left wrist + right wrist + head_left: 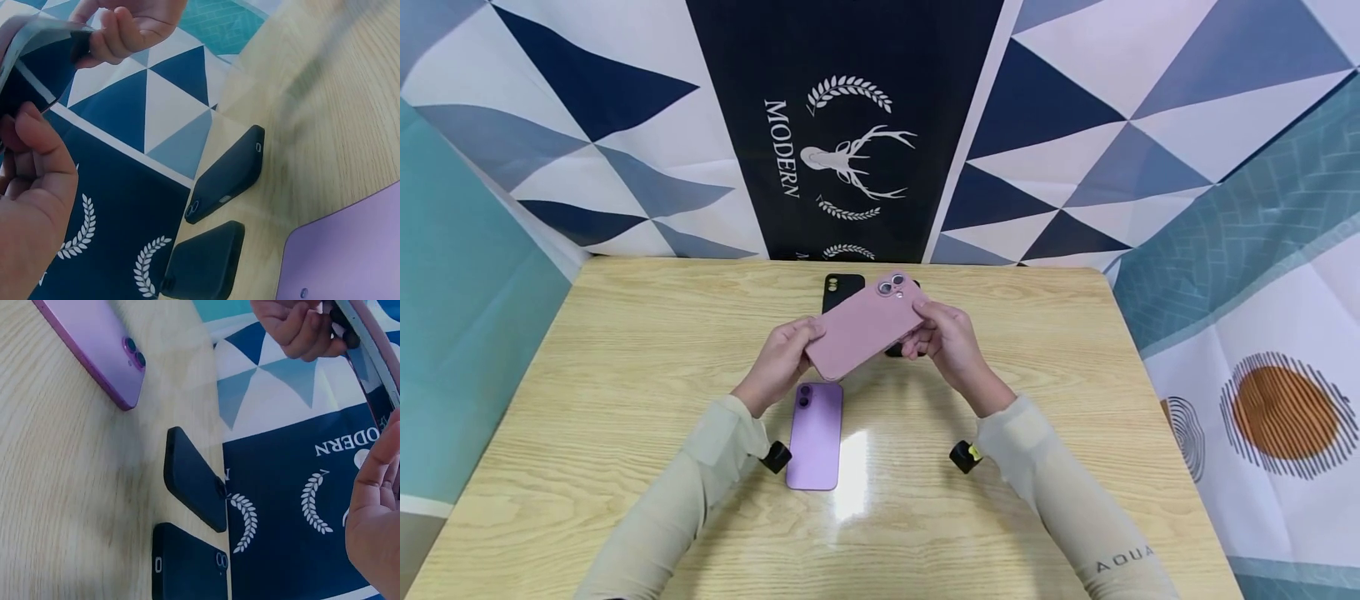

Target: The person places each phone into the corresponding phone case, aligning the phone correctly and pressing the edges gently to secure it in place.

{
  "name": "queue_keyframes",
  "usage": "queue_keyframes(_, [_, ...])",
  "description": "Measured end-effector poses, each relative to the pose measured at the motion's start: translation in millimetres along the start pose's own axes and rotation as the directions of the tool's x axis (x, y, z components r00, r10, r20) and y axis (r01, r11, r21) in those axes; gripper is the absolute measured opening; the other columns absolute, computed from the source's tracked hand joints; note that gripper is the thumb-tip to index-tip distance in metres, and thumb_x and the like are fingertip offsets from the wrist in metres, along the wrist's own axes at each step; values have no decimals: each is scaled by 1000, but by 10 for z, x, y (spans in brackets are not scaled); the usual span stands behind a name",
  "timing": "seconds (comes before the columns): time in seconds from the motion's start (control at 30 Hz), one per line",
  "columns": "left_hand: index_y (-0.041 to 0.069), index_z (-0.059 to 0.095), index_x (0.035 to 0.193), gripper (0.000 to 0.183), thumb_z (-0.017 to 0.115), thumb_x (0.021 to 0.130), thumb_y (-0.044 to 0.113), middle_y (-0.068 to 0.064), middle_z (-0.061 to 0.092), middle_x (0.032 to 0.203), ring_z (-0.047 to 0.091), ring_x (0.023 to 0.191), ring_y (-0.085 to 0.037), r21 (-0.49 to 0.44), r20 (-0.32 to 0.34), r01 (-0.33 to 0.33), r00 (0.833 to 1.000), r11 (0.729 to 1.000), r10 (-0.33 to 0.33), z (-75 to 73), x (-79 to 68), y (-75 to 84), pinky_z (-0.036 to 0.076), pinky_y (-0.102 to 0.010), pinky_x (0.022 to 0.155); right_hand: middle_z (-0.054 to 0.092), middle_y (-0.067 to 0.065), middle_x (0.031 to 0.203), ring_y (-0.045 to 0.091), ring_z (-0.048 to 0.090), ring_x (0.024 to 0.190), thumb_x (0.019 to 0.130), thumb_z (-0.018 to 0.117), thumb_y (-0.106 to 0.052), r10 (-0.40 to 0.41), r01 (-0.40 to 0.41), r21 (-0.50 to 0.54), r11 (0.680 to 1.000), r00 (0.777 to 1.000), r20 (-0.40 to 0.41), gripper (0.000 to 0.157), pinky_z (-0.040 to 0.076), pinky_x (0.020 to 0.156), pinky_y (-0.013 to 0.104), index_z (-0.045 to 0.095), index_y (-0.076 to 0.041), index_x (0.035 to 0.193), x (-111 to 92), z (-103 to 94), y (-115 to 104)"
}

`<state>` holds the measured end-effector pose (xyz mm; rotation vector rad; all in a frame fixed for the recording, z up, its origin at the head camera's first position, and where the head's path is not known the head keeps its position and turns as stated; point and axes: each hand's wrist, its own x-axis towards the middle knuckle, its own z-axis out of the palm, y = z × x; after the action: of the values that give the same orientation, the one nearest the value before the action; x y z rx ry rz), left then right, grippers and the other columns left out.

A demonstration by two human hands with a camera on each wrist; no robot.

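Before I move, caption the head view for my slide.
Left hand and right hand hold a pink-backed phone above a wood-grain table, a purple phone lying nearby.

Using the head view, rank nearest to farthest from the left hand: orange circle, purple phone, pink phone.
1. Pink phone: gripped by the left hand.
2. Purple phone: on the table, left of centre.
3. Orange circle: far right, past the table.

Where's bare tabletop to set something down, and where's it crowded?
Bare table lies left of the left sleeve, out to the side edge, and right of the right sleeve. A smaller patch lies between the purple phone and the right sleeve. Back centre is crowded: two black phone cases, partly hidden by the held pink phone.
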<state>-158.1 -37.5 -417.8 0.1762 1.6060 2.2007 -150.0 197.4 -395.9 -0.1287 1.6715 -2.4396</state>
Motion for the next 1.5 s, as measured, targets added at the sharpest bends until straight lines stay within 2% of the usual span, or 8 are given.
queue_keyframes(0.3, [12, 59, 98, 20, 41, 99, 21, 5, 59, 88, 59, 73, -4, -62, 10, -14, 1000, 998, 14, 17, 4, 33, 51, -16, 64, 68, 3, 63, 11, 64, 52, 99, 34, -11, -49, 48, 52, 997, 999, 10, 37, 52, 49, 21, 66, -7, 82, -33, -7, 25])
queue_keyframes(0.53, [7, 47, 127, 38, 38, 100, 33, 5, 62, 89, 61, 71, -7, -31, 60, 29, 998, 999, -27, -14, -14, 52, 52, -20, 63, 72, 2, 71, 11, 67, 58, 100, 35, -13, -97, 93, 84, 992, 995, 36, 33, 56, 56, 23, 66, -8, 89, -57, -29, 60])
queue_keyframes(0.77, [2, 57, 95, 45, 36, 99, 42, 1, 68, 68, 62, 59, -9, 53, 117, 141, 982, 989, -146, -26, -29, 77, 50, -19, 55, 73, 3, 78, 13, 69, 64, 100, 33, -11, -110, 106, 119, 987, 994, 23, 33, 58, 62, 26, 65, -7, 95, -63, -24, 76])
queue_keyframes(0.93, [8, 60, 85, 31, 42, 99, 28, 4, 67, 70, 61, 62, -6, 107, 85, 108, 990, 988, -117, -13, -14, 82, 51, -18, 57, 73, 4, 78, 14, 70, 65, 100, 33, -9, -96, 94, 124, 988, 995, 10, 32, 58, 63, 26, 64, -7, 97, -53, -23, 92])
queue_keyframes(1.1, [5, 58, 91, 24, 40, 100, 20, 4, 67, 75, 62, 67, -6, 117, 93, 56, 993, 992, -67, -22, -13, 68, 51, -17, 61, 73, 5, 81, 15, 70, 68, 99, 35, -10, -51, 48, 93, 994, 998, 27, 26, 58, 65, 28, 61, -6, 99, -77, -23, 80])
queue_keyframes(1.23, [6, 56, 94, 22, 39, 100, 19, 3, 66, 76, 61, 68, -7, 112, 79, 43, 996, 993, -52, -36, -43, 57, 52, -18, 63, 72, 4, 77, 14, 70, 67, 100, 38, -20, 60, -60, -6, 998, 997, 51, 28, 58, 64, 27, 61, -5, 94, -114, -39, 36])
queue_keyframes(1.37, [6, 57, 93, 22, 40, 100, 19, 3, 65, 75, 60, 67, -7, 99, 68, 35, 997, 994, -42, -57, -57, 52, 51, -17, 62, 69, 2, 66, 11, 66, 56, 101, 37, -33, 192, -183, -134, 974, 980, 61, 42, 56, 55, 25, 59, -7, 75, -131, -65, 18])
queue_keyframes(1.5, [6, 57, 91, 23, 40, 100, 20, 4, 65, 74, 60, 67, -7, 108, 65, 27, 997, 994, -34, -75, -38, 44, 51, -17, 62, 61, -2, 57, 8, 54, 44, 100, 37, -36, 214, -200, -236, 951, 976, 32, 46, 47, 45, 21, 48, -8, 66, -113, -73, 29])
